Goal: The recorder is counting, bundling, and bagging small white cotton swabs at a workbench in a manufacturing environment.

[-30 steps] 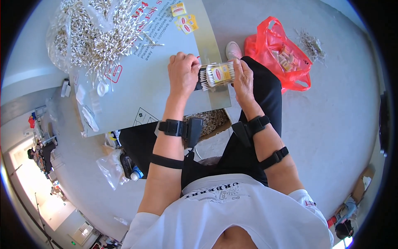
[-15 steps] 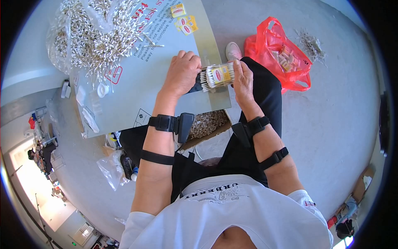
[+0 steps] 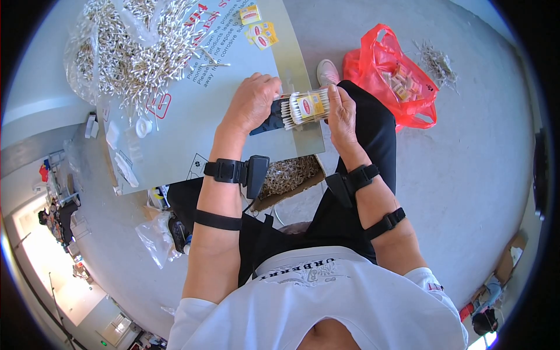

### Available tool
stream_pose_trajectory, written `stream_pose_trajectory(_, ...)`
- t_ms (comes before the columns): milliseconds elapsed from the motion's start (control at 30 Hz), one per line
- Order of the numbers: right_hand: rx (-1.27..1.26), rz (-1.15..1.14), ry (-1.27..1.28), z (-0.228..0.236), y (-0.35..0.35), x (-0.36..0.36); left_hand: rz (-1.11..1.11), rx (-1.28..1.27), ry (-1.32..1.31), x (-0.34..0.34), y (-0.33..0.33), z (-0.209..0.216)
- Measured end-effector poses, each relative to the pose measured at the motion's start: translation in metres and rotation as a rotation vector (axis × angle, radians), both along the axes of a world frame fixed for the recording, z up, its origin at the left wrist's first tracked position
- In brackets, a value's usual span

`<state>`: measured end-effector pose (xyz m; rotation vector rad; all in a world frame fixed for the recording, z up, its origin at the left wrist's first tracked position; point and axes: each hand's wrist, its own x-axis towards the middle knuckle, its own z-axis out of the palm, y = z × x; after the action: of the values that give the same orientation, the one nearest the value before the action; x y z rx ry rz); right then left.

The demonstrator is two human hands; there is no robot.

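Note:
A flat pack of cotton swabs [image 3: 307, 109] with a yellow-and-white label card is held level over the right edge of the table [image 3: 227, 131]. My right hand [image 3: 343, 114] grips its right end, with the thumb on top. At the pack's other end, my left hand [image 3: 252, 104] is closed, its fingers curled down by the swab tips; what it pinches is hidden. A dark flat patch [image 3: 267, 124] lies on the table below my left hand and beside the pack.
A heap of loose cotton swabs [image 3: 137, 55] in clear plastic covers the table's far left. Yellow label cards [image 3: 262, 36] lie at the far edge. A red plastic bag [image 3: 373, 67] holding packs stands right. Below the table is an open carton [image 3: 291, 178] of swabs.
My left hand has shifted slightly left, away from the pack, and more of the dark patch shows. My right hand and the swab pack stay almost in place.

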<state>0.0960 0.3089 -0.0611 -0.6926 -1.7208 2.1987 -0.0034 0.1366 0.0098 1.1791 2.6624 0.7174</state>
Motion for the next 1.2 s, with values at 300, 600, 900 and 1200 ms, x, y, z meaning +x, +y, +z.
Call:
stream_pose_trajectory(300, 0.005, 0.005, -0.014, 0.0, 0.0, 0.001, -0.038, 0.038, -0.107, -0.005, -0.001, -0.001)
stream_pose_trajectory(600, 0.005, 0.016, -0.015, -0.001, 0.002, 0.001, -0.031, 0.068, -0.166, -0.01, -0.007, 0.001)
stream_pose_trajectory(900, -0.003, 0.009, -0.024, 0.003, 0.001, 0.001, -0.02, 0.082, -0.152, -0.007, 0.001, -0.001)
stream_pose_trajectory(1200, 0.002, 0.005, -0.016, 0.001, 0.001, 0.0, -0.1, 0.098, -0.157, -0.015, -0.003, -0.002)
